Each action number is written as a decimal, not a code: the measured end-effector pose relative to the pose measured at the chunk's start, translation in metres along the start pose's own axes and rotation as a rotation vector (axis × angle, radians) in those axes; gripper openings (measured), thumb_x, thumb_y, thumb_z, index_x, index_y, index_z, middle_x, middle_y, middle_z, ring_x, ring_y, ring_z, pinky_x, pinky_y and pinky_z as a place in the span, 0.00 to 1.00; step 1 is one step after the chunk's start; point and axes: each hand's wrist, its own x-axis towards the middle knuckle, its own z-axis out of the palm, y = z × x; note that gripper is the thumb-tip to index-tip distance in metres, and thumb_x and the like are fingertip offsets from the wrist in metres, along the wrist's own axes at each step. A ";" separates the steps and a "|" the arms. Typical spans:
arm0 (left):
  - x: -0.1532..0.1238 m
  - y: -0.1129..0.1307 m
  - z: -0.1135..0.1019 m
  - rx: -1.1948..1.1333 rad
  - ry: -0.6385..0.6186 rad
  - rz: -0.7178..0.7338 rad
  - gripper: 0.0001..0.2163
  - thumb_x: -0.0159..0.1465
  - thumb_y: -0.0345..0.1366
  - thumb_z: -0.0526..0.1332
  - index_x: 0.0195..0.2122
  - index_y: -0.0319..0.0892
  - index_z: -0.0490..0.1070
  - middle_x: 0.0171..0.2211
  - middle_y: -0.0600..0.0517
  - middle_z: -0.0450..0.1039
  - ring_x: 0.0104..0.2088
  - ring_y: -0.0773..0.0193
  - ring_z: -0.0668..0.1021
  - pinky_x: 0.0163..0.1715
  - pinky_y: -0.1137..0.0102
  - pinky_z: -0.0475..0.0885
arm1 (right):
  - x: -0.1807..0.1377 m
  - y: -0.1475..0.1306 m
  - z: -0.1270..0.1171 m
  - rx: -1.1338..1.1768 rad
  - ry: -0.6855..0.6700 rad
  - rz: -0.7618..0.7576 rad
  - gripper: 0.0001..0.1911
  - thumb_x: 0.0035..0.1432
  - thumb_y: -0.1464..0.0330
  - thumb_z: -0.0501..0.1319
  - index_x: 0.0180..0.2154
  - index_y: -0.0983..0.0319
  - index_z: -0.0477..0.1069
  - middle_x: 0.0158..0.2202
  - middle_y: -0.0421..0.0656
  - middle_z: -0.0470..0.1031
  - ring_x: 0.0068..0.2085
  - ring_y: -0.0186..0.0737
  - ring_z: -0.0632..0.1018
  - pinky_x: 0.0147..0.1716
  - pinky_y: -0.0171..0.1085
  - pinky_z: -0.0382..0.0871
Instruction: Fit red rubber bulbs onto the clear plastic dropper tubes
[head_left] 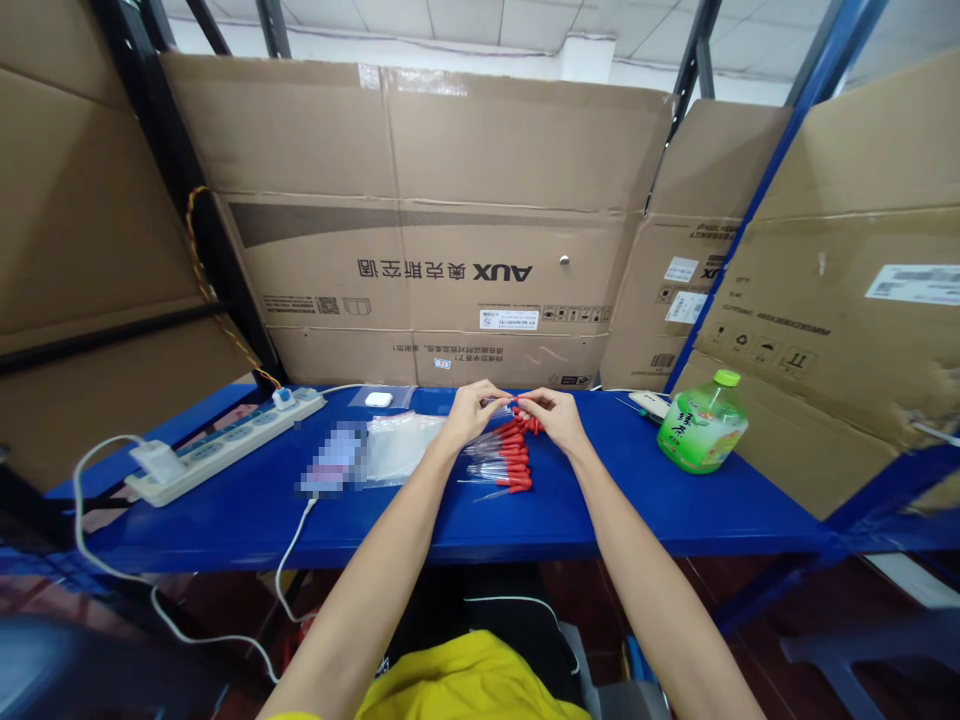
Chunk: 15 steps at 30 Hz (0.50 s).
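My left hand [472, 412] and my right hand [556, 415] meet fingertip to fingertip above the blue shelf, both closed in a pinch. Between them shows a small bit of red, which looks like the bulb of a dropper [515, 401]; the rest of it is hidden by my fingers. Just below my hands lies a row of droppers [514, 452], clear thin tubes pointing left and red rubber bulbs at the right. More red bulbs [531, 423] are heaped near my right fingers. Clear plastic bags [401, 450] lie flat left of the row, partly behind my left forearm.
A phone [334, 460] on a white cable lies left of the bags. Behind it sits a white earbud case [379, 400]. A power strip [225, 445] runs along the left side. A green drink bottle [703, 425] stands right. Cardboard panels [450, 160] wall the shelf [630, 510].
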 end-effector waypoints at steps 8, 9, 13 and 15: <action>0.000 0.000 0.001 0.018 -0.008 0.007 0.10 0.66 0.40 0.64 0.40 0.41 0.83 0.32 0.48 0.78 0.30 0.64 0.74 0.32 0.68 0.64 | 0.001 0.001 0.000 -0.015 0.006 -0.005 0.19 0.47 0.54 0.73 0.34 0.61 0.81 0.25 0.43 0.81 0.26 0.44 0.81 0.30 0.40 0.76; 0.000 0.000 0.002 0.020 -0.005 0.009 0.09 0.66 0.39 0.64 0.40 0.42 0.83 0.32 0.48 0.78 0.30 0.64 0.74 0.32 0.68 0.64 | 0.000 0.001 0.000 -0.017 0.003 -0.008 0.19 0.47 0.54 0.74 0.34 0.61 0.81 0.25 0.43 0.81 0.26 0.44 0.81 0.31 0.40 0.76; 0.001 -0.002 0.002 0.020 -0.012 0.017 0.10 0.66 0.40 0.64 0.38 0.42 0.83 0.32 0.48 0.78 0.30 0.64 0.74 0.32 0.69 0.65 | 0.000 0.000 0.001 -0.048 -0.004 -0.023 0.18 0.48 0.54 0.73 0.34 0.62 0.81 0.25 0.44 0.81 0.27 0.44 0.81 0.32 0.41 0.76; 0.001 -0.003 0.002 0.012 -0.010 0.024 0.10 0.66 0.42 0.64 0.38 0.42 0.83 0.32 0.48 0.78 0.30 0.64 0.74 0.31 0.69 0.65 | 0.000 0.000 0.002 -0.050 -0.004 -0.024 0.18 0.48 0.54 0.73 0.35 0.62 0.81 0.25 0.44 0.81 0.27 0.44 0.81 0.32 0.41 0.76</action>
